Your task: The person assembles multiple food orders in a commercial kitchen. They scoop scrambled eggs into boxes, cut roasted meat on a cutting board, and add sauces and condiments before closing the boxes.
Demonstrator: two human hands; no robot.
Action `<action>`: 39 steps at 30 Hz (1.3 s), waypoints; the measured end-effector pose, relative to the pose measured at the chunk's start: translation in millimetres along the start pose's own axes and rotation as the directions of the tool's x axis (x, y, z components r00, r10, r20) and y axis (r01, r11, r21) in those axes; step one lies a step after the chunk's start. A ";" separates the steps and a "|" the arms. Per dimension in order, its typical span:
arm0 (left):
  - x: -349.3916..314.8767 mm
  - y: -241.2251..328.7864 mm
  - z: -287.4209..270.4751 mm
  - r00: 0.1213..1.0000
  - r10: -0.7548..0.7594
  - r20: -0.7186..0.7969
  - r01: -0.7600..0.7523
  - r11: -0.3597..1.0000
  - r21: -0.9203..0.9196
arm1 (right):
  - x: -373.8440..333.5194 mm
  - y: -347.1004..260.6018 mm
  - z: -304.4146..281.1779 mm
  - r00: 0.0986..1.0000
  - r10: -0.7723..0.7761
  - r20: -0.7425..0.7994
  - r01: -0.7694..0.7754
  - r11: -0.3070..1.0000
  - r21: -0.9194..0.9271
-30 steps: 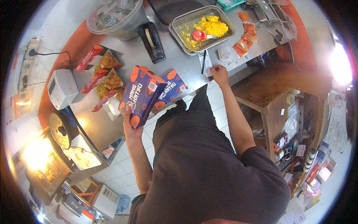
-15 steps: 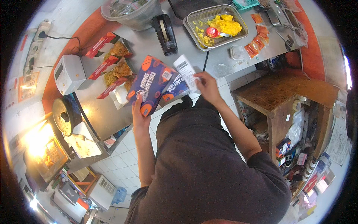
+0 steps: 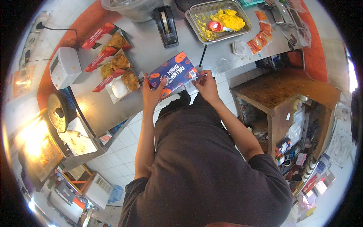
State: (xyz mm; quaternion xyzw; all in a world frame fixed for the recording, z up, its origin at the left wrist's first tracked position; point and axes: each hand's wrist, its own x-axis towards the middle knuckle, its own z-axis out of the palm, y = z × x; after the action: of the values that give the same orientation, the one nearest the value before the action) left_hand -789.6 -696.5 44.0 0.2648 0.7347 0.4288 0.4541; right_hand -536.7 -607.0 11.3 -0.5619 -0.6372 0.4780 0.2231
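In front of my waist, at the counter's near edge, I hold a blue-purple printed cardboard piece (image 3: 174, 65) with orange shapes on it. My left hand (image 3: 152, 94) grips its left end, with the thumb on the printed face. At the opposite end my right hand (image 3: 207, 86) is closed in a pinch on a white printed paper slip (image 3: 190, 87). Most of this slip is hidden behind the cardboard and my fingers. Whether the cardboard is a single panel or a folded box, I cannot tell.
Three open red-and-white boxes (image 3: 120, 60) of fried food stand on the steel counter (image 3: 141, 49)'s left part. Beyond my hands are a black tape dispenser (image 3: 165, 28) and a metal tray (image 3: 196, 7) of yellow food with a red scoop. Orange sachets (image 3: 261, 41) lie farther right, above a wooden cabinet (image 3: 264, 94).
The cardboard has turned from a steep slant to nearly level, and its two overlapping parts now show as one face. My right hand has brought the slip down behind its right end.
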 end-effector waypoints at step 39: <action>-11.1 -12.4 30.4 0.944 -0.322 -0.079 0.265 0.875 -0.405 | 69.0 -42.1 1.2 0.909 -0.004 0.417 -0.082 0.979 0.188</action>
State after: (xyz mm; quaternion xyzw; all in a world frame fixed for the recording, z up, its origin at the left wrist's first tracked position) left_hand -757.4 -699.4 31.4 0.0231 0.6971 0.5101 0.5033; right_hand -577.3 -539.6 29.5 -0.4346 -0.6071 0.6527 0.1286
